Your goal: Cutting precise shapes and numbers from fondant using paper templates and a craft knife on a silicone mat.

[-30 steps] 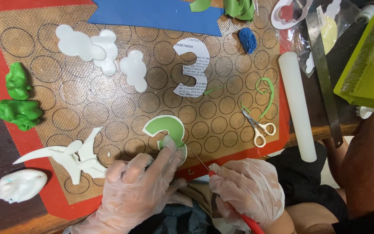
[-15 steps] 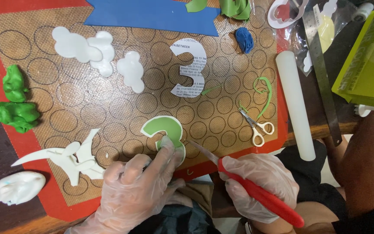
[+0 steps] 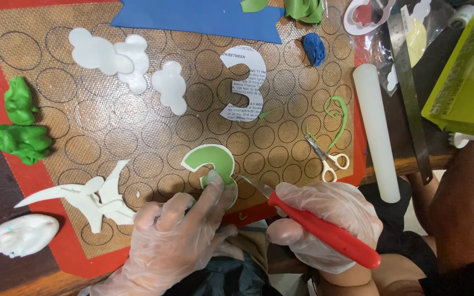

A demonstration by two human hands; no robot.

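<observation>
Head view, gloved left hand (image 3: 163,241) open, fingertips pressing green number piece (image 3: 212,164), right hand (image 3: 325,222) just beside, gripping red-handled knife (image 3: 314,225), blade tip touching the piece, small scissors (image 3: 327,159) beyond the right hand.

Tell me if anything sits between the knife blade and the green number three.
Nothing visible does. The knife, held in the right hand, has its blade tip right at the edge of the green three. The left hand presses a fingertip on the three's lower part, beside the blade, not across it. The scissors lie apart, to the right.
</observation>
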